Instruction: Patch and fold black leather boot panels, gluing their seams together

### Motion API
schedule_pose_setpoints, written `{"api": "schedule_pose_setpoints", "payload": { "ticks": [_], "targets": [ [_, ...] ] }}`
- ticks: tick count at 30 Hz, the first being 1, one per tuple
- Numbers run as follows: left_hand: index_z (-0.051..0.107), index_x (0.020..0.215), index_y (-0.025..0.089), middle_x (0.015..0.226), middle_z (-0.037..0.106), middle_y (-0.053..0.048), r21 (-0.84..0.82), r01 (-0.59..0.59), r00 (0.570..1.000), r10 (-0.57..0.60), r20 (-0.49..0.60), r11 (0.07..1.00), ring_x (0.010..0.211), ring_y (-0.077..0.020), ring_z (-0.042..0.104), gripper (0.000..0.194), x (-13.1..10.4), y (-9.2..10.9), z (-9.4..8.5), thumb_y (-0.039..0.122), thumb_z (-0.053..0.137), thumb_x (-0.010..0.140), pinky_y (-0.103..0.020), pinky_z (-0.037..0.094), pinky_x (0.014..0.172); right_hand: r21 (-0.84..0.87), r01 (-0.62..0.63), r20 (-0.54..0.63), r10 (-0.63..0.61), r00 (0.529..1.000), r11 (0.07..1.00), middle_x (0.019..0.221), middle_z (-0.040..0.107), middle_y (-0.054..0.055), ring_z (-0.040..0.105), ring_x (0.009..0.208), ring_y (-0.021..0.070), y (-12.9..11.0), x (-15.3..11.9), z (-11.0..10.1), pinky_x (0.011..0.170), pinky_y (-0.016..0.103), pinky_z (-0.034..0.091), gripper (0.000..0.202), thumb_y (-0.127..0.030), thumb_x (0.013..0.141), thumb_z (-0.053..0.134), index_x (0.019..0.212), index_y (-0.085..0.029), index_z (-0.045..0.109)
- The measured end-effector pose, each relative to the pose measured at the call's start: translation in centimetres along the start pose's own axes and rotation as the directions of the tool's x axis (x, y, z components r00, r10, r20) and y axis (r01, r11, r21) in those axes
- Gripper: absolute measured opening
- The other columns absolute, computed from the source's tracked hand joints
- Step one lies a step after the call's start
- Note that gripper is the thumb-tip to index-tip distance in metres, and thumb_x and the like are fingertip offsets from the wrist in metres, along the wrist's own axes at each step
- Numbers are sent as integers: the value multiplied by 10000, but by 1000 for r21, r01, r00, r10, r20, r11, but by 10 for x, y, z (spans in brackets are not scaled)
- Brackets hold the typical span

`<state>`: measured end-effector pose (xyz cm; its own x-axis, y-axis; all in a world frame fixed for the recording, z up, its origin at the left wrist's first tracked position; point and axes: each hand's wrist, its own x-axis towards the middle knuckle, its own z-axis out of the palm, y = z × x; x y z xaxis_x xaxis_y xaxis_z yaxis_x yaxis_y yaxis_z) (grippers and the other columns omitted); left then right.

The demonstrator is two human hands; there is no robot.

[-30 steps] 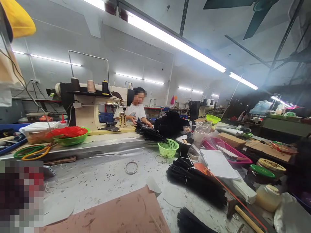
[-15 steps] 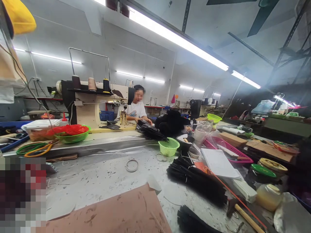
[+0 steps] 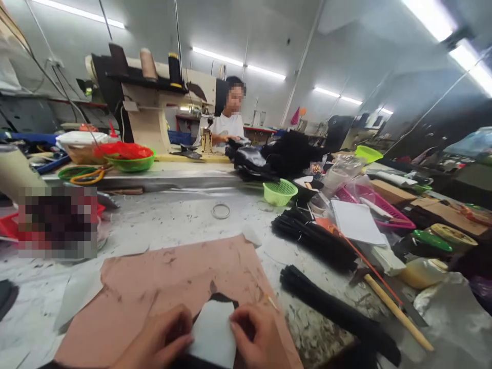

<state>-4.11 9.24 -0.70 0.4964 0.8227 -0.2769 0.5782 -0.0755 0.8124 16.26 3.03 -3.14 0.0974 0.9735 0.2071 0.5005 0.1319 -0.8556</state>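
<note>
My left hand pinches the left edge of a pale, stiff-looking piece with a narrowed top. Its right edge is pinched by my right hand. Behind it a black piece shows at the top and lower left; I cannot tell whether the two are joined. Both hands are low in the view, over a pinkish-brown sheet spread on the white table. The bottom of the pale piece is cut off by the frame edge.
Bundled black strips and a hammer lie to the right, near a notebook. A green basket and metal ring stand ahead. Beyond, a person works by a sewing machine.
The view has tilted down, so the pinkish-brown sheet shows more fully. Both my hands and the pale and black pieces have come into sight at the bottom.
</note>
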Motion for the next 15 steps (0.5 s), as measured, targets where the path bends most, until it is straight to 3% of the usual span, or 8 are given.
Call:
{"api": "schedule_pose_setpoints", "payload": {
  "ticks": [5,10,15],
  "targets": [
    [469,658,200,625,531,20,54,-10,999,12,-43,998,607,-138,488,139,0,9,2,320,464,728,-234,381,567,47,15,-19,-14,1000,999,680,662,24,614,616,141,-3,2,-4,550,203,480,111,-155,720,531,740,-168,640],
    [484,674,208,658,580,7,197,13,991,14,-133,980,625,-150,529,159,1,10,13,316,417,770,-250,387,598,-89,68,-60,-73,996,994,658,650,22,605,598,136,-5,-4,-3,539,213,470,128,-145,750,506,740,-172,630],
    [436,645,217,590,539,31,250,85,977,-32,-210,964,559,-143,512,203,6,11,19,365,411,781,-238,366,544,-195,82,-83,-99,992,977,625,624,18,579,552,127,-2,-10,0,502,214,448,147,-150,782,482,746,-171,623]
  ]
}}
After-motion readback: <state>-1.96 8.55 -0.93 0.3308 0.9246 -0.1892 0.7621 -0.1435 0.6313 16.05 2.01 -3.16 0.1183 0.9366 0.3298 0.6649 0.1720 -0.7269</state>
